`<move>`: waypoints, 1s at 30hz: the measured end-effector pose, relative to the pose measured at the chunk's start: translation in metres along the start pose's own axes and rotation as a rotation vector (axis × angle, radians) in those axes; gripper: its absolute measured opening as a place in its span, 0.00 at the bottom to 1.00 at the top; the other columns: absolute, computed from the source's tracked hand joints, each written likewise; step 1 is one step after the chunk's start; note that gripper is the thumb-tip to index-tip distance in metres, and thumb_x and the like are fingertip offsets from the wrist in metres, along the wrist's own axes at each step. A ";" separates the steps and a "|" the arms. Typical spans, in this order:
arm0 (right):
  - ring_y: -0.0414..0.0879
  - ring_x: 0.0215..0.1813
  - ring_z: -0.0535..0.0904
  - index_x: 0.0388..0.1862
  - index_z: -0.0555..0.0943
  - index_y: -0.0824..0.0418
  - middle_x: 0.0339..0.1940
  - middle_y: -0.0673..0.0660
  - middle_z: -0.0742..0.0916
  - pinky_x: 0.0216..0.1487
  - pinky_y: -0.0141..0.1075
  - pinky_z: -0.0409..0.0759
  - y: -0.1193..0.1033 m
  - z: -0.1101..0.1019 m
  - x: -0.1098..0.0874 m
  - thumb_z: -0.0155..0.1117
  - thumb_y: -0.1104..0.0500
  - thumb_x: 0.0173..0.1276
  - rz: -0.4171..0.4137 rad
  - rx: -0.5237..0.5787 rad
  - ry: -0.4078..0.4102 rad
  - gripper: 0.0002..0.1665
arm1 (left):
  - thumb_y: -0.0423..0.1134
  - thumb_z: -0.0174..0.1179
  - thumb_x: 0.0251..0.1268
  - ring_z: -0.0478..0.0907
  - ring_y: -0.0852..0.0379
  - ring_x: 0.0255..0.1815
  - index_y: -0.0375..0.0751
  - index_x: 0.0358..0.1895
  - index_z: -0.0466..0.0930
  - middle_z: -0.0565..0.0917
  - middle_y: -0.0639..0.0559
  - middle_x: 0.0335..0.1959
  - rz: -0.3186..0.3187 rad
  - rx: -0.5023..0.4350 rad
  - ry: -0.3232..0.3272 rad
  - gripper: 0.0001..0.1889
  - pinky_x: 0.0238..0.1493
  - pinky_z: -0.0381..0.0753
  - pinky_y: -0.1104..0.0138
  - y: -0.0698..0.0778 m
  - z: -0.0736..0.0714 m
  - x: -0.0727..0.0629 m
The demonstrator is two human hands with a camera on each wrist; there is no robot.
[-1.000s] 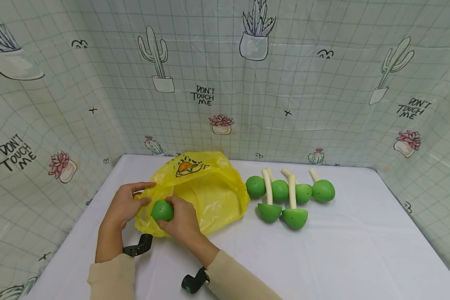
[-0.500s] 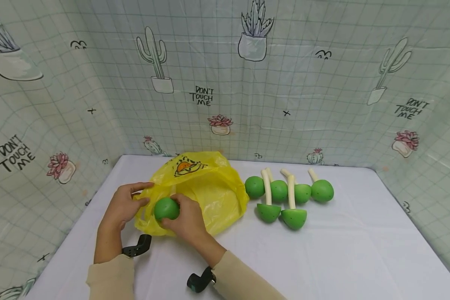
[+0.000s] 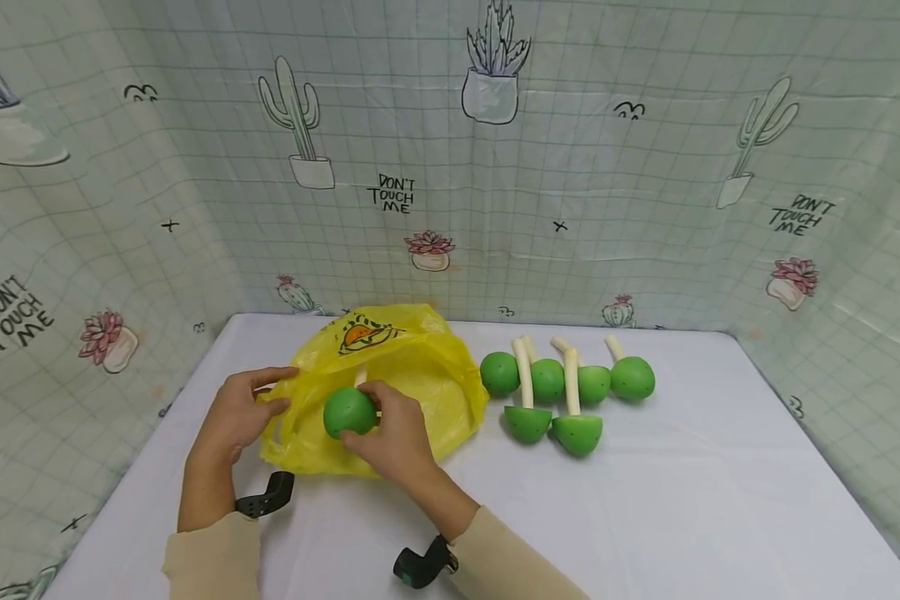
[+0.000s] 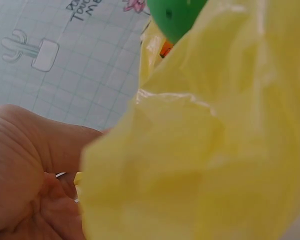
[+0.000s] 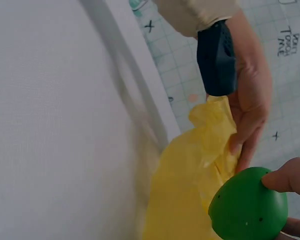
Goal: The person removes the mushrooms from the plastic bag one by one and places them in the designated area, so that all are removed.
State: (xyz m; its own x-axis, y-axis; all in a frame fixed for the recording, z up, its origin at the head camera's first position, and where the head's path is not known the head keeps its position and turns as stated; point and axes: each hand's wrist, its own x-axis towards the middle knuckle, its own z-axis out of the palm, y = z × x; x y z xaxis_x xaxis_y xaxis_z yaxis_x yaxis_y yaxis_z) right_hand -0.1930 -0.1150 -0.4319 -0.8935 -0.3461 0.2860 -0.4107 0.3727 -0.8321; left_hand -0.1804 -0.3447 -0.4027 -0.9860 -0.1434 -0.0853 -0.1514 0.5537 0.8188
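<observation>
In the head view my right hand pinches the round green cap of a toy mushroom between thumb and fingers. Its pale stem points up and away, over the mouth of a yellow plastic bag. At the bag's left edge my left hand holds the rim between thumb and fingers. The bag fills much of the left wrist view and hides the left fingertips there. Small dark dots mark the green cap in the right wrist view.
Right of the bag, several more green mushrooms with pale stems lie in two rows on the white-covered table. Behind and beside it hangs a checked curtain printed with cactus drawings. Each wrist wears a black camera.
My right hand has moved a little right with the mushroom, and the pale stem has come into view. The left hand stays at the bag's edge. The head view has shifted slightly.
</observation>
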 end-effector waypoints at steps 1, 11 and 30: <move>0.44 0.50 0.83 0.62 0.82 0.64 0.50 0.55 0.89 0.49 0.31 0.85 0.001 -0.003 -0.001 0.81 0.61 0.57 -0.004 0.002 0.006 0.33 | 0.26 0.58 0.75 0.59 0.26 0.77 0.33 0.75 0.73 0.62 0.28 0.80 -0.001 0.004 -0.001 0.26 0.73 0.69 0.37 0.000 0.000 0.000; 0.52 0.54 0.85 0.62 0.81 0.65 0.54 0.59 0.89 0.52 0.42 0.88 0.001 -0.034 -0.012 0.80 0.63 0.58 -0.022 0.017 0.043 0.33 | 0.28 0.58 0.76 0.59 0.27 0.75 0.33 0.75 0.72 0.60 0.27 0.80 -0.027 0.028 -0.008 0.26 0.73 0.68 0.37 0.001 0.001 0.000; 0.53 0.54 0.86 0.63 0.81 0.67 0.55 0.59 0.88 0.52 0.46 0.89 0.002 -0.094 -0.039 0.77 0.65 0.57 -0.085 0.030 0.103 0.33 | 0.27 0.57 0.77 0.63 0.27 0.72 0.33 0.76 0.70 0.58 0.26 0.80 -0.039 0.031 -0.020 0.27 0.70 0.73 0.39 0.003 0.004 -0.001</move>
State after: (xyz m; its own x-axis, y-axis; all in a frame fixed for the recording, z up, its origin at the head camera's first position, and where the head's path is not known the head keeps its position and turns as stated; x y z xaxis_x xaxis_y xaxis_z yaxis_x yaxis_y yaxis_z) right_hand -0.1754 -0.0202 -0.4000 -0.8701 -0.2846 0.4024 -0.4818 0.3192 -0.8161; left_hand -0.1803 -0.3393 -0.4024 -0.9805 -0.1487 -0.1284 -0.1913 0.5731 0.7968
